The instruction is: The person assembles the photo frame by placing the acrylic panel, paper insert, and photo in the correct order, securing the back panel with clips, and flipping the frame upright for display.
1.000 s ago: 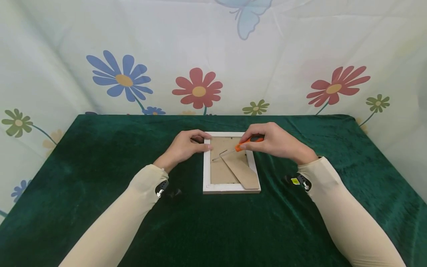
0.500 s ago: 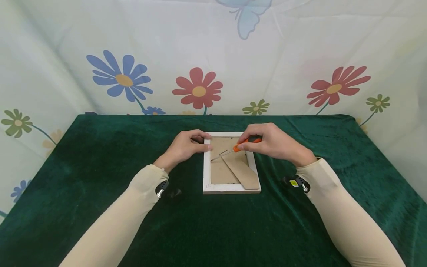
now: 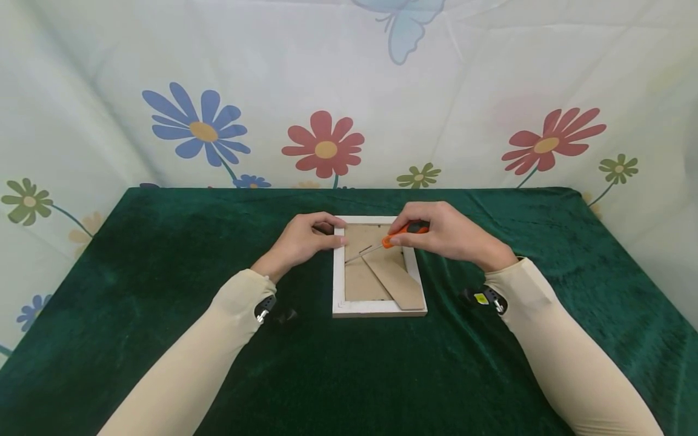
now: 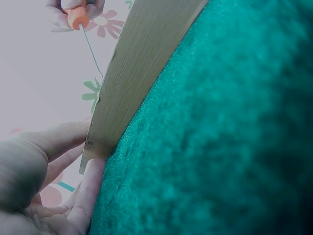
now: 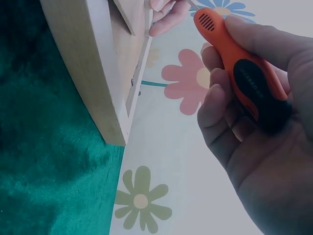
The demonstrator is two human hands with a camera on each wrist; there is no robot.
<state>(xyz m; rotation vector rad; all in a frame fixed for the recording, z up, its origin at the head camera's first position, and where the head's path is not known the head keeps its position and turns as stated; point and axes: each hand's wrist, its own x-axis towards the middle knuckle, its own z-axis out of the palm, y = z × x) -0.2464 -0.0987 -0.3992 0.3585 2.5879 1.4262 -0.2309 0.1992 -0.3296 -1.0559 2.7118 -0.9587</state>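
Note:
A white picture frame (image 3: 339, 278) lies face down, its brown backing board (image 3: 355, 283) and slanting easel leg (image 3: 397, 283) upward. My left hand (image 3: 300, 240) grips the frame's left side near the far corner, thumb over the top. In the left wrist view a finger presses against the bare wooden side (image 4: 128, 73). Above the backing, my right hand (image 3: 444, 230) holds an orange and black screwdriver (image 5: 244, 66) by its handle. Its thin shaft slants down leftward, the tip right at the frame's left inner edge. Small dark tabs (image 3: 402, 253) show along the inner edges.
Dark green velvet cloth (image 3: 218, 254) covers the table under the frame. Behind it hangs a white curtain (image 3: 458, 109) printed with flowers and a butterfly. Black straps (image 3: 266, 304) circle both wrists over cream sleeves (image 3: 567, 357).
Over the last second the right hand has shifted slightly left, bringing the screwdriver tip to the frame's left inner edge. The left hand and the frame have stayed in place.

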